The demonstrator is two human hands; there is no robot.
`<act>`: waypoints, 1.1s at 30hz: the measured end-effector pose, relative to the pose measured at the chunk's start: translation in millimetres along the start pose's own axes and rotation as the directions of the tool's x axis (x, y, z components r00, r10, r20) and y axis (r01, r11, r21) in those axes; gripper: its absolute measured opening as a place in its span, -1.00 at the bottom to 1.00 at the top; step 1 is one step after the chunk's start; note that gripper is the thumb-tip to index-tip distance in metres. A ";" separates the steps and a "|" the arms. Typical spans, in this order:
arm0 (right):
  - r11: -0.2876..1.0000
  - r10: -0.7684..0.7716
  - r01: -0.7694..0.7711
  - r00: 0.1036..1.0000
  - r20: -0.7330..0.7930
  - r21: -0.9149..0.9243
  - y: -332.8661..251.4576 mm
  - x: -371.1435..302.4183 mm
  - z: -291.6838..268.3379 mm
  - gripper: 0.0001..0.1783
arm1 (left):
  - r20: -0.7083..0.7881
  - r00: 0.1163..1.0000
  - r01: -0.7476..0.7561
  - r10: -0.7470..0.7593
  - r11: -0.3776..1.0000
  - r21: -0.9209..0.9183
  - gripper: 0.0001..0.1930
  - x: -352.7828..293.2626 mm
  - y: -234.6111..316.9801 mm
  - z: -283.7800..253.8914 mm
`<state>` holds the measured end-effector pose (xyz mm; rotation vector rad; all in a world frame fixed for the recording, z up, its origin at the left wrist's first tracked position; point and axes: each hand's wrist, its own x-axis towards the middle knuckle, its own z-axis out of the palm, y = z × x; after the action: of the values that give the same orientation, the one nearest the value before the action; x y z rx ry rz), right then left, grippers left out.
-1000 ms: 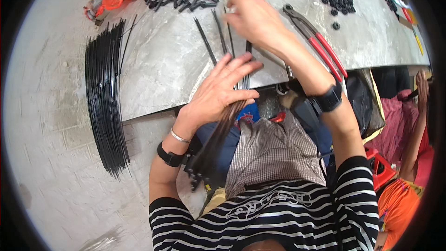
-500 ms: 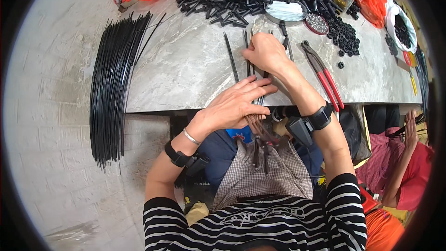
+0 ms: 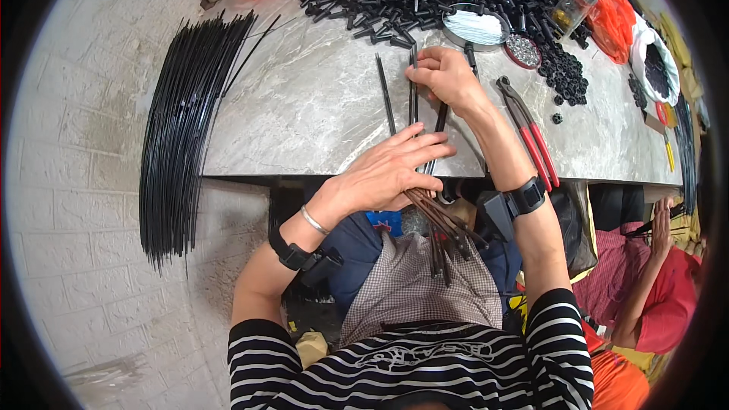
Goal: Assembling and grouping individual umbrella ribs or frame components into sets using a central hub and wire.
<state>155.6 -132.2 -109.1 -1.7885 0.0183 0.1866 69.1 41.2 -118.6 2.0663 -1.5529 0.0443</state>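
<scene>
Head view: both hands on slim black rods (image 3: 437, 212) at the table's (image 3: 304, 114) near edge.
The left hand (image 3: 383, 171) lies palm down over them, fingers a little apart; it hides their middle stretch, so whether it grips is unclear. The right hand (image 3: 452, 80), farther onto the table, curls its fingers narrowly beside the upper tips; I cannot tell whether it pinches one. The rods run lengthwise away from the body, upper ends pointing toward the table's far side, lower ends fanning past its near edge above the checked apron (image 3: 395, 281). A second ago those lower ends swung left; now they slant right. The black fittings (image 3: 425, 0) heaped at the table's far side are cut off above.
</scene>
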 end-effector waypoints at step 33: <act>0.821 -0.362 0.204 0.909 -0.209 -0.534 -9.7 -42.0 -35.9 -0.72 | 0.035 0.999 -0.005 0.005 1.000 -0.022 -0.84 -0.6 0.8 -3.0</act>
<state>119.4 -168.6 -86.4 -2.3026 -0.0905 -0.3380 69.1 43.0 -116.0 2.0565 -1.5724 -0.0068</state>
